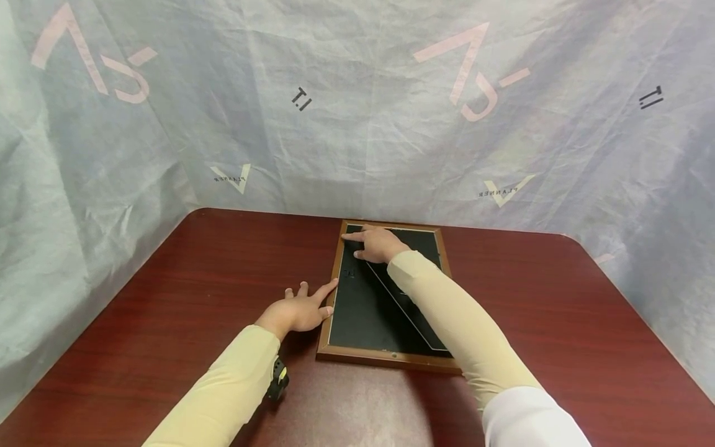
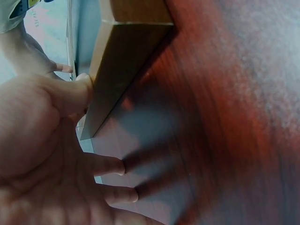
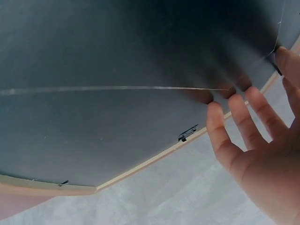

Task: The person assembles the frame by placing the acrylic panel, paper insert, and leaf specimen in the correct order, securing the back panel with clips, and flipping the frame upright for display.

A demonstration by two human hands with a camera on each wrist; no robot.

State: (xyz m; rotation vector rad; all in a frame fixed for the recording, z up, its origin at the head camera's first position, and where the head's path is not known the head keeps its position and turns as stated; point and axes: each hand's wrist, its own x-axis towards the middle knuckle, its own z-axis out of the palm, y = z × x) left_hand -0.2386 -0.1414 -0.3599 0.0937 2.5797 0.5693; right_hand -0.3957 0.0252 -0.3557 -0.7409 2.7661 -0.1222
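A wooden picture frame lies on the table with its black backing board facing up. A thin pale line runs slantwise across the board. My left hand rests against the frame's left side, thumb and index finger touching the wood, the other fingers spread over the table. My right hand reaches over the board to its far left corner, index finger extended to the inner edge. In the right wrist view, one fingertip of the right hand touches a small dark tab at the rim, other fingertips close over the board.
The frame stands on a dark red wooden table with rounded far corners. A pale printed sheet hangs behind the table and along both sides. Small dark metal fittings sit along the frame's inner edge.
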